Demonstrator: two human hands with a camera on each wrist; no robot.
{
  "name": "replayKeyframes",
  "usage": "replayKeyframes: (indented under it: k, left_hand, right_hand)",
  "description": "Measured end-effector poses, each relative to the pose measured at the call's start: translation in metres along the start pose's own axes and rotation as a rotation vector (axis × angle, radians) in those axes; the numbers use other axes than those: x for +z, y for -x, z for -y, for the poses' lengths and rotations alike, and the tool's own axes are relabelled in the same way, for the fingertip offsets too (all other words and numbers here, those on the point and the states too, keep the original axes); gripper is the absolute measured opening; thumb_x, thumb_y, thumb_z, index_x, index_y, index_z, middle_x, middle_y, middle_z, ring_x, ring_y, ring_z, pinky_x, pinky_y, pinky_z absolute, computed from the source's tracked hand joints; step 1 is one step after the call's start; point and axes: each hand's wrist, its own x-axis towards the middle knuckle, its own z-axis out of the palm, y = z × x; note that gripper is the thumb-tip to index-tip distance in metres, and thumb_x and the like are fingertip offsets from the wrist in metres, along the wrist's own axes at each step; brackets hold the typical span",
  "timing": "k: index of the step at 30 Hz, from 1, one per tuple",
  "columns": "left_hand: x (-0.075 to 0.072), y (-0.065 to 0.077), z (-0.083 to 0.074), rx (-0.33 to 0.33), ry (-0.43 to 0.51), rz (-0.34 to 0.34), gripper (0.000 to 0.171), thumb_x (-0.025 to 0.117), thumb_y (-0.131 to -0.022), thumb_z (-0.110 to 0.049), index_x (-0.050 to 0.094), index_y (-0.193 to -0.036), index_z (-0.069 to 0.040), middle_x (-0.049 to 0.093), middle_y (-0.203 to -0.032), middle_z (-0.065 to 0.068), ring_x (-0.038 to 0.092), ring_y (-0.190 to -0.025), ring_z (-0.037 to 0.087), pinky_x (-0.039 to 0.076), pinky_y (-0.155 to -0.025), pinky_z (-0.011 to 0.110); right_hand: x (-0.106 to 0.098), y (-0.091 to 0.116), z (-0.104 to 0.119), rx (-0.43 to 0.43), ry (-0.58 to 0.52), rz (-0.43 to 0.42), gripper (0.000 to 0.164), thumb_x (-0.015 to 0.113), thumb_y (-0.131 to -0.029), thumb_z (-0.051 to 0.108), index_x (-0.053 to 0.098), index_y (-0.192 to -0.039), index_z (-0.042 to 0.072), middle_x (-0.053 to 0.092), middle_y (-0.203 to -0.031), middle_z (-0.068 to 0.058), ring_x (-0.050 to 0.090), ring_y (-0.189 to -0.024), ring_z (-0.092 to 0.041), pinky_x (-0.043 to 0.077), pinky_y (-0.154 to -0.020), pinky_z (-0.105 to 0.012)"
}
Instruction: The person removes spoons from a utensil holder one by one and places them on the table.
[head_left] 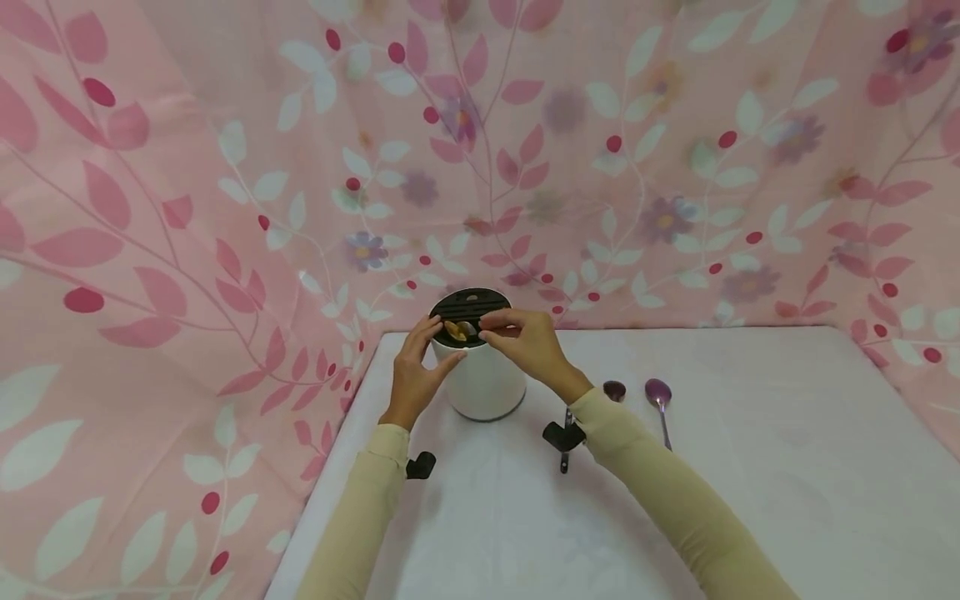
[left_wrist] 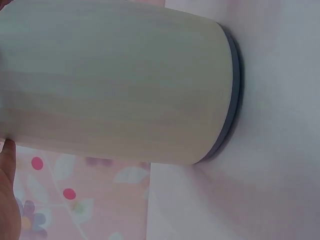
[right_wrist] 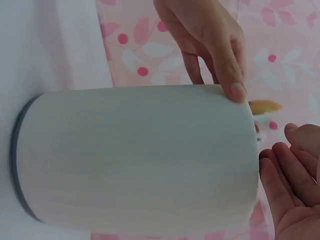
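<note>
A white cutlery holder (head_left: 486, 379) with a black slotted top (head_left: 468, 307) stands upright on the table. In the head view a gold utensil (head_left: 454, 331) and a silvery spoon (head_left: 468, 328) show in its front opening. My left hand (head_left: 415, 377) grips the holder at its upper left, thumb on the front wall; the right wrist view shows this thumb (right_wrist: 237, 92) at the rim. My right hand (head_left: 528, 340) is at the right of the opening. Its fingers (right_wrist: 287, 175) are bent beside the rim, with a gap to the thumb and nothing visible between them.
Right of the holder a purple spoon (head_left: 658, 393) and a dark spoon (head_left: 614, 390) lie on the white-covered table (head_left: 780, 467). Another utensil (head_left: 564, 463) lies partly under the right wrist's black camera mount (head_left: 562, 437). A pink floral cloth (head_left: 510, 167) hangs behind.
</note>
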Motion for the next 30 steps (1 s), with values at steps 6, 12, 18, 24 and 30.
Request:
replayKeyframes:
  k: [6,12,18,24,30]
  left_hand:
    - [0.001,-0.003,0.000,0.034,0.008,-0.006,0.062,0.081,-0.081,-0.023,0.056,-0.134,-0.002,0.048,-0.144,0.011,0.035,-0.140,0.025,0.034,-0.111,0.032]
    - [0.003,-0.001,-0.001,0.034,0.003,-0.004,0.062,0.080,-0.082,-0.024,0.056,-0.134,-0.001,0.048,-0.144,0.012,0.035,-0.140,0.025,0.034,-0.111,0.032]
    - [0.001,0.000,-0.001,0.019,-0.004,-0.001,0.062,0.080,-0.082,-0.026,0.055,-0.134,-0.002,0.047,-0.146,0.009,0.035,-0.141,0.024,0.034,-0.111,0.031]
    - [0.001,0.001,0.000,0.016,-0.012,0.004,0.062,0.080,-0.082,-0.025,0.055,-0.134,-0.003,0.047,-0.146,0.010,0.035,-0.140,0.024,0.034,-0.111,0.032]
    - [0.000,0.000,0.001,0.006,0.000,0.006,0.062,0.080,-0.082,-0.024,0.055,-0.135,-0.003,0.046,-0.146,0.011,0.035,-0.140,0.023,0.034,-0.111,0.031]
  right_hand:
    - [0.009,-0.011,0.002,-0.001,0.031,0.018,0.023,0.077,-0.083,0.004,0.073,-0.105,-0.001,0.072,-0.102,-0.010,0.071,-0.087,-0.015,0.057,-0.078,-0.023]
    - [0.014,-0.016,0.000,0.023,0.058,0.046,0.024,0.078,-0.081,0.002,0.073,-0.104,-0.003,0.073,-0.100,-0.011,0.072,-0.086,-0.017,0.058,-0.075,-0.023]
    - [0.020,-0.020,0.002,0.015,0.154,0.086,0.019,0.076,-0.082,0.001,0.073,-0.101,-0.001,0.073,-0.094,-0.010,0.071,-0.081,-0.016,0.058,-0.073,-0.024]
    - [0.020,-0.020,0.005,0.027,0.172,0.060,0.017,0.077,-0.082,0.001,0.074,-0.100,0.000,0.074,-0.091,-0.008,0.071,-0.080,-0.016,0.059,-0.073,-0.026]
    - [0.016,-0.025,0.010,0.065,0.136,0.014,0.017,0.078,-0.082,0.004,0.075,-0.099,0.002,0.074,-0.092,-0.008,0.072,-0.081,-0.016,0.059,-0.073,-0.026]
